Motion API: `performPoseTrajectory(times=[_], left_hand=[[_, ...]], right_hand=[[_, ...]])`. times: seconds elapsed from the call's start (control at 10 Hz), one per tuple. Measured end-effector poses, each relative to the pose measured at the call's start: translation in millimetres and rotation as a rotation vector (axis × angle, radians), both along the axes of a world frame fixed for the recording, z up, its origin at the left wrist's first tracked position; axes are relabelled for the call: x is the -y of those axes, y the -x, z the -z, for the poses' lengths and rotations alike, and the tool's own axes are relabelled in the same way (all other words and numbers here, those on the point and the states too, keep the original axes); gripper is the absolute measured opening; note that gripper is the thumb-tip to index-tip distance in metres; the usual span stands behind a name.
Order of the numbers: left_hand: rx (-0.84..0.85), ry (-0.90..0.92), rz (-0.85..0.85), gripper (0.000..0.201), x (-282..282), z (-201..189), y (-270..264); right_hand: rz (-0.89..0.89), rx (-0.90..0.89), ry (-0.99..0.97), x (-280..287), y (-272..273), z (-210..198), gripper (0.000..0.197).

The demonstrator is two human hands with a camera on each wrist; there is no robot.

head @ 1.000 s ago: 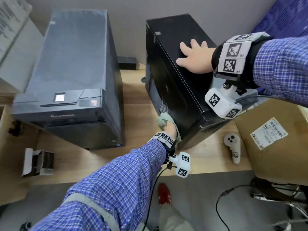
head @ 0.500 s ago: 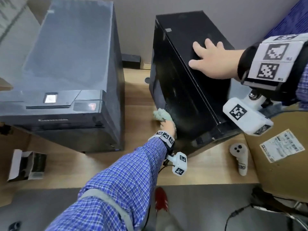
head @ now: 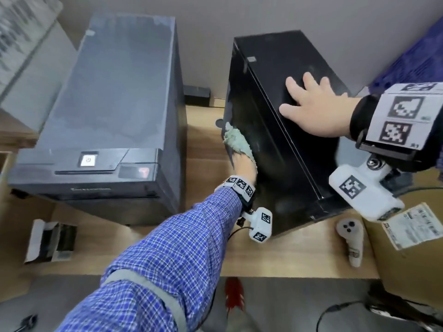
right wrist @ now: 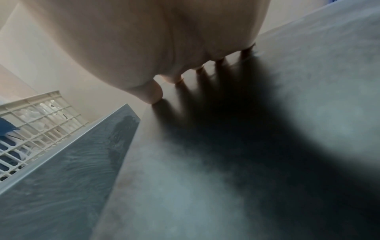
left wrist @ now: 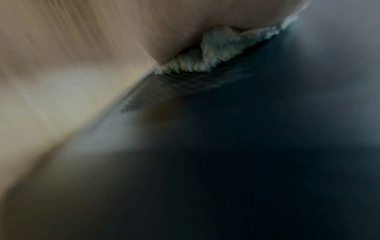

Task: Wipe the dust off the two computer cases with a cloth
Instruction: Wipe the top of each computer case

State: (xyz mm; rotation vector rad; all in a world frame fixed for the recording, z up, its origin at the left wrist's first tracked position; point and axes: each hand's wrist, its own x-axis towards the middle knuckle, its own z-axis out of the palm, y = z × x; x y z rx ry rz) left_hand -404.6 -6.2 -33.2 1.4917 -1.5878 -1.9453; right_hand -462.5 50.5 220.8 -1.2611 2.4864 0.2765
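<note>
Two tower cases stand on the wooden table (head: 287,255): a dusty grey case (head: 115,92) on the left and a black case (head: 285,168) on the right. My left hand (head: 243,171) holds a pale green cloth (head: 236,140) against the black case's left side panel, near its back lower part. The cloth covers the fingers. In the left wrist view the cloth (left wrist: 216,48) is bunched between my palm (left wrist: 185,24) and the dark panel (left wrist: 246,146). My right hand (head: 316,109) lies flat with spread fingers on top of the black case (right wrist: 308,113).
A white controller (head: 351,238) lies at the table's front right beside a labelled cardboard box (head: 407,259). A small opened carton (head: 48,238) sits at front left. A pale lattice crate (right wrist: 37,116) stands beyond the grey case (right wrist: 72,162). Cables (head: 335,312) trail on the floor.
My left hand has slid the cloth along the black case's side panel, from near the front toward the back. My right hand has stayed flat on the top.
</note>
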Motion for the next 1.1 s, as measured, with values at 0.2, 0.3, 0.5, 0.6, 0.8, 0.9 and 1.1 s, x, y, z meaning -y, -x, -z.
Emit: performPoseTrajectory(times=[0.2,0.3,0.5,0.6,0.8,0.9,1.1], left_hand=[[0.134,-0.163,0.065,0.053,5.2,65.7,-1.9],[0.124,-0.164,0.069,0.055,9.3,54.8,-7.2],[-0.026,-0.052,-0.069,0.065,50.2,-8.6,13.7],[-0.036,-0.040,-0.065,0.053,61.5,-56.3,10.8],[-0.036,-0.127,-0.094,0.053,73.8,-3.6,17.0],[0.011,-0.297,-0.124,0.065,82.2,46.1,24.9],[-0.001,-0.224,-0.010,0.055,77.6,11.5,2.6]], right_hand=[[-0.024,-0.024,-0.017,-0.2,1.3,1.9,0.060],[-0.010,-0.005,0.005,0.0,-0.7,1.5,0.061],[-0.008,0.026,0.019,-2.4,-1.3,-2.1,0.063],[-0.006,0.032,0.030,-2.3,-0.7,-2.3,0.063],[-0.009,0.035,0.029,-1.4,4.6,4.4,0.063],[-0.009,0.032,0.031,-1.1,6.3,6.2,0.063],[-0.017,0.023,0.031,-0.1,6.5,6.6,0.064]])
